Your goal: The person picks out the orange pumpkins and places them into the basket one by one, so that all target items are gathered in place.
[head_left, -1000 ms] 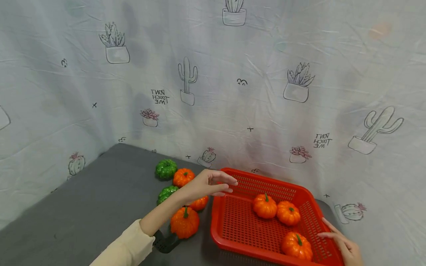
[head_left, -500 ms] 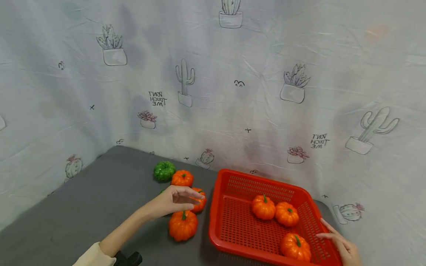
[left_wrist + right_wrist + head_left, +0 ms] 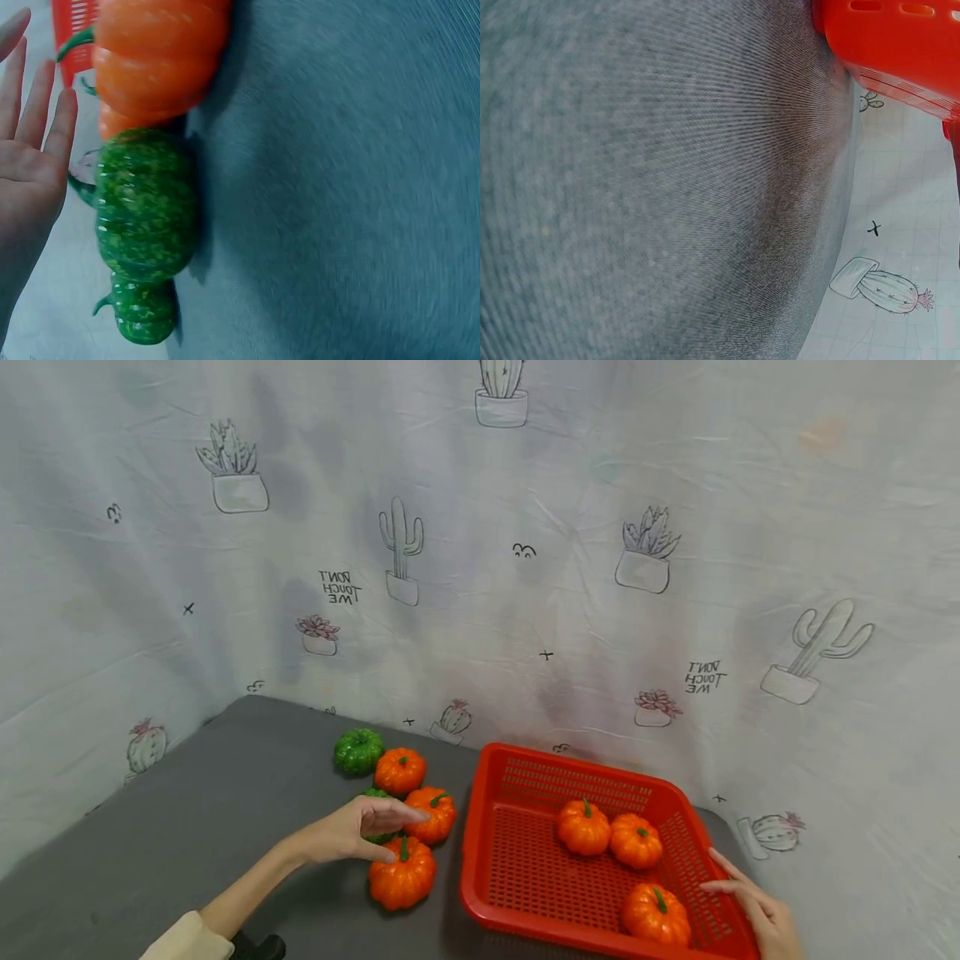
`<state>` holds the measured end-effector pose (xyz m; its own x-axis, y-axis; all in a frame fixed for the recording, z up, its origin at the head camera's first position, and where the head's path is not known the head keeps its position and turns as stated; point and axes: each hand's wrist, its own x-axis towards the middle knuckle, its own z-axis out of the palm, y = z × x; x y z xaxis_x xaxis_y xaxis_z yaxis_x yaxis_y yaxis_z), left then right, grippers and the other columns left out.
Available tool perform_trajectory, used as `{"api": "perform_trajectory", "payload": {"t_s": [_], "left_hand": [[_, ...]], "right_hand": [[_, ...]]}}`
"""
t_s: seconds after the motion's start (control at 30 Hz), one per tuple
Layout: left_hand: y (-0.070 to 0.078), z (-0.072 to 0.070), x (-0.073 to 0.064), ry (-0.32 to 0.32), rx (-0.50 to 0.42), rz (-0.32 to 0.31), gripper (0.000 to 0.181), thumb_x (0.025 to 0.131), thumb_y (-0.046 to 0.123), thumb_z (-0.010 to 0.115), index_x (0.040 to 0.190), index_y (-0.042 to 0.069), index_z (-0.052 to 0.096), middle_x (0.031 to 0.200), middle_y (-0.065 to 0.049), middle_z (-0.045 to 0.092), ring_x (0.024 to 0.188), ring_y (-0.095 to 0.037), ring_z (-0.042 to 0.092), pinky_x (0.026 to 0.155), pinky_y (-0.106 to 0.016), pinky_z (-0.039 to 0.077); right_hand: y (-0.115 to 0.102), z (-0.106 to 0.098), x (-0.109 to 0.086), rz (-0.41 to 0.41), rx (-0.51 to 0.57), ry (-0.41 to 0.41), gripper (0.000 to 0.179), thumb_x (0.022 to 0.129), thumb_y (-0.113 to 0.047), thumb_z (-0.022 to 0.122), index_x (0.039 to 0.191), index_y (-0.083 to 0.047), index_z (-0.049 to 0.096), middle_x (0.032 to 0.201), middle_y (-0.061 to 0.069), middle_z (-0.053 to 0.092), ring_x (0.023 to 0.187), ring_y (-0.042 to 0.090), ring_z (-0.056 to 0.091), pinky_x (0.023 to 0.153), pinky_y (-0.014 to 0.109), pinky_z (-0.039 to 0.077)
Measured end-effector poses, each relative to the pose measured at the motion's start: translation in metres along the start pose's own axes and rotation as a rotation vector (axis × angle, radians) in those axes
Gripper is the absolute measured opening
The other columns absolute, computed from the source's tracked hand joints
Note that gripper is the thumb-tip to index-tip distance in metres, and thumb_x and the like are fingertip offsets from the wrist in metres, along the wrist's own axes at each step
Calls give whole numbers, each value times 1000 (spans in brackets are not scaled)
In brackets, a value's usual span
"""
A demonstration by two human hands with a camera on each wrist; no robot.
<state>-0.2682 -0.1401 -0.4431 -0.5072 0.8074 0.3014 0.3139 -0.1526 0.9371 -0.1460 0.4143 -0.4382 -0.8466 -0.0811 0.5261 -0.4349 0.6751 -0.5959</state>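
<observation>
My left hand (image 3: 341,837) is held over a group of small pumpkins, thumb and fingers apart with nothing between them. Its thumb overlaps the nearest orange pumpkin (image 3: 402,878) in the head view, and its fingers reach across another orange pumpkin (image 3: 441,820). A mottled green pumpkin (image 3: 146,206) lies beside the palm in the left wrist view; the hand partly hides it from the head camera. At the right, my right hand (image 3: 767,917) holds the side rim of a red plastic basket (image 3: 471,852), thumb on the inner side. Inside are three orange pumpkins, one of them (image 3: 655,914) near the front.
Farther back on the grey table (image 3: 217,802) stand a green pumpkin (image 3: 358,752) and an orange pumpkin (image 3: 400,772), side by side. A pale curtain (image 3: 487,568) printed with cacti hangs right behind the table and basket.
My left hand has drawn back from above the basket's left rim, moving left and toward me until over the pumpkins. My right hand stays at the basket. The view has shifted slightly.
</observation>
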Motion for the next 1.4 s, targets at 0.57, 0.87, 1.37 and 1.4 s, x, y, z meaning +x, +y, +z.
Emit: {"api": "perform_trajectory", "payload": {"t_s": [0.57,0.87,1.37,1.4], "left_hand": [[-12,-8,9,-230,-68,-142,53,85,-2,67,133,-13,48,143,-29,38,132,-9,41,107,-20,31],[-15,-5,14,-263,-19,-185,61,85,-1,67,141,-6,42,144,-26,39,131,-11,42,105,-22,33],[-21,13,17,-374,-66,-223,39,88,11,69,121,-8,61,141,-28,35,131,-17,36,101,-32,42],[-22,13,17,-367,-60,-218,39,88,13,70,119,-8,62,141,-28,36,131,-16,36,100,-32,43]], "right_hand": [[1,5,1,-35,61,25,39,102,5,31,95,11,69,131,-28,50,102,-13,52,70,7,36],[8,5,0,-84,60,35,41,100,10,30,96,6,71,133,-26,50,117,-14,45,84,2,34],[12,3,-1,-147,43,9,41,98,15,29,98,7,69,137,-25,46,122,-13,41,87,1,33],[12,3,-1,-137,46,9,41,98,14,29,98,6,69,136,-26,46,121,-14,42,87,1,33]]}}
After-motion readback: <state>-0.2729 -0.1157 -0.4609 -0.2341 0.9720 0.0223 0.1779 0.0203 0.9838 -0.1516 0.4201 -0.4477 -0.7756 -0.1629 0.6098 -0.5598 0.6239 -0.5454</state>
